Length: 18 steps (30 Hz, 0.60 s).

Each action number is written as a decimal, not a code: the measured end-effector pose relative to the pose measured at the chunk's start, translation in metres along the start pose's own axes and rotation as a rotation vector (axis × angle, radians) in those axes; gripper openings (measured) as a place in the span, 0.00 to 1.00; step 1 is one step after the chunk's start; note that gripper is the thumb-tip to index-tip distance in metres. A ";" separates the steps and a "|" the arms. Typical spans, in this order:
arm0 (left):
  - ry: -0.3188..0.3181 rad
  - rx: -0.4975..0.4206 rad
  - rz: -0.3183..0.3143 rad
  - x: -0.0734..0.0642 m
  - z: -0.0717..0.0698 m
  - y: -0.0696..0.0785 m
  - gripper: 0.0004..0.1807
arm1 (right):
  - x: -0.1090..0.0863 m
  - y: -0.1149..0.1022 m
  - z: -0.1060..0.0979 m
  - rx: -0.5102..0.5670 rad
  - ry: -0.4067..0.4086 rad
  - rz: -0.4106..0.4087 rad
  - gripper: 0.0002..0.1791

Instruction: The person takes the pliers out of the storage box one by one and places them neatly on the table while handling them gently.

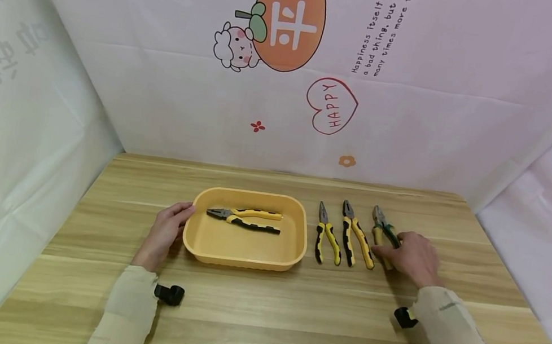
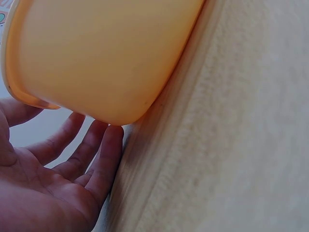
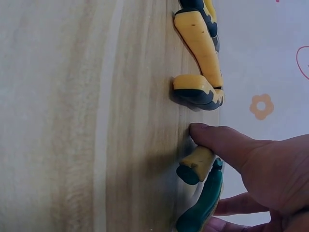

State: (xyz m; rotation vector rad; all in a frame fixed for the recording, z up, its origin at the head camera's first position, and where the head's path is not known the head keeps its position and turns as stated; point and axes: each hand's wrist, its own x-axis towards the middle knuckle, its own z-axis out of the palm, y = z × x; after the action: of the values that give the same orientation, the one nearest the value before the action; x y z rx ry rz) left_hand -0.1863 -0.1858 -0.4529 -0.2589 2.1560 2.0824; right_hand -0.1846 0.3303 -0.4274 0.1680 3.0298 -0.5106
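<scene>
At the yellow plastic box (image 1: 242,262), my left hand (image 1: 165,233) rests its fingertips on the outer left side. The left wrist view shows the thumb by the rim and the other fingers (image 2: 113,145) against the lower wall. Yellow-and-black pliers (image 1: 254,226) lie inside the box. To the right, my right hand (image 1: 416,259) grips green-and-yellow pliers (image 1: 379,218) by the handles, jaws pointing away from me. In the right wrist view the thumb lies along the yellow handle (image 3: 198,162), with the fingers beyond the green handle (image 3: 203,208), partly hidden.
Between the box and my right hand lie long-nose pliers (image 1: 323,214) and another yellow-and-black pair (image 1: 348,210), handles towards me. The wooden table (image 1: 284,320) meets a printed white cloth (image 1: 186,110) at the back, and cloth hangs at both sides.
</scene>
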 end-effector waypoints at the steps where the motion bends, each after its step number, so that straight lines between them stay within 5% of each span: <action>1: 0.001 -0.001 -0.002 0.000 0.000 0.000 0.27 | 0.000 0.000 0.000 0.000 -0.003 0.001 0.28; 18: 0.005 0.008 0.000 0.001 -0.001 -0.001 0.27 | 0.002 0.000 0.000 -0.010 -0.038 0.014 0.29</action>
State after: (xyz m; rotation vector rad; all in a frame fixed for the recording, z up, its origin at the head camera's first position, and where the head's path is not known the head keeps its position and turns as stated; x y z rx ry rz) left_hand -0.1869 -0.1866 -0.4541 -0.2626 2.1667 2.0749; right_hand -0.1867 0.3305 -0.4277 0.1766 2.9916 -0.4922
